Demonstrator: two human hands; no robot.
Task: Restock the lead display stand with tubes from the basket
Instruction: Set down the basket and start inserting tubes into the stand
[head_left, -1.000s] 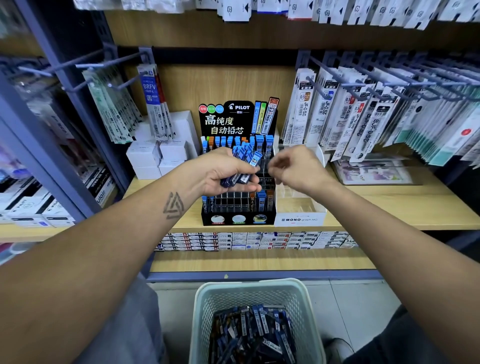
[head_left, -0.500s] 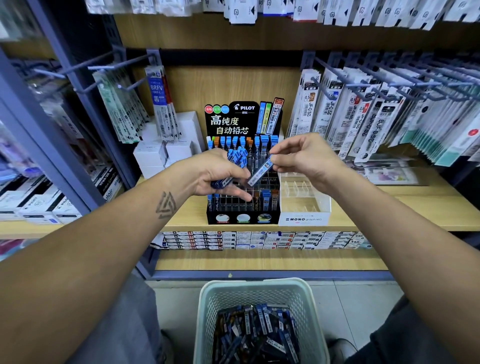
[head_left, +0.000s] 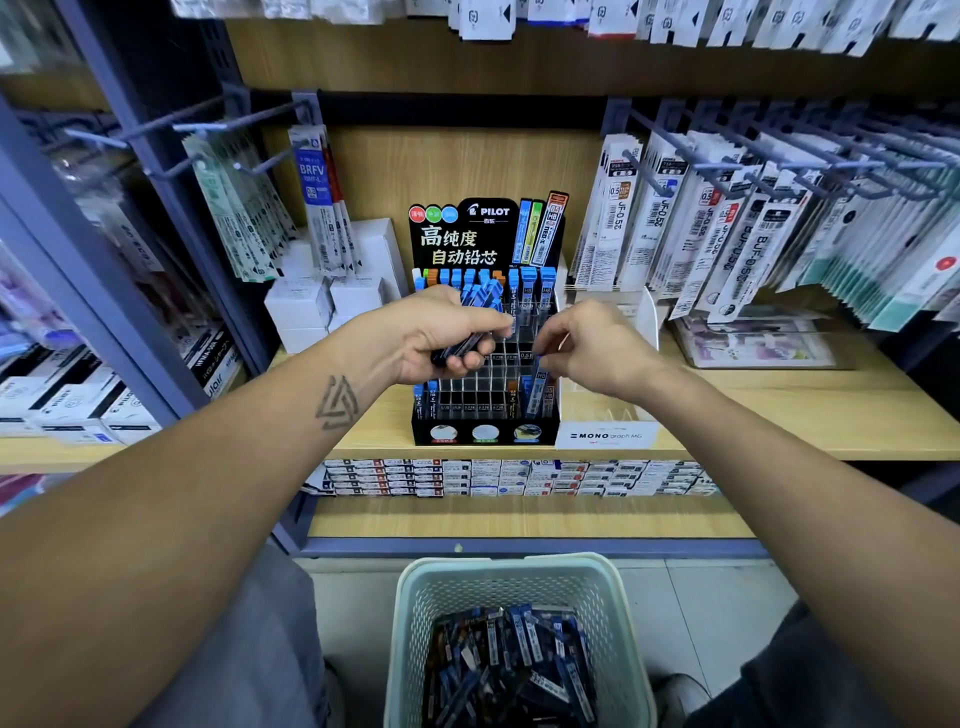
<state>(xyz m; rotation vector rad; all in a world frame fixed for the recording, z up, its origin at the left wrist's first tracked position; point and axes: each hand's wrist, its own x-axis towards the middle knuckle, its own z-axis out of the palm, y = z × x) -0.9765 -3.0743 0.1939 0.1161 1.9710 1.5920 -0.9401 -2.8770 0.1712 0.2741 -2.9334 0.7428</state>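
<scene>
From the head camera, a light wooden shelf (head_left: 779, 410) in a shop holds a black lead display stand (head_left: 485, 405) with a white box (head_left: 605, 434) just beside it. Packs of pen refills (head_left: 753, 223) hang on hooks at both sides, and small flat boxes (head_left: 519, 475) are stacked under the shelf. On the pale tiled floor stands a mint green basket (head_left: 410, 623) full of dark tubes (head_left: 511, 662). The left hand (head_left: 447, 332) grips a bunch of blue-capped tubes (head_left: 480, 312) over the stand. The right hand (head_left: 592, 345) pinches 1 tube (head_left: 536, 387) that stands in a front slot at the stand's right side. Half a second ago this tube was up in the air between the 2 hands; now it is down in the stand
</scene>
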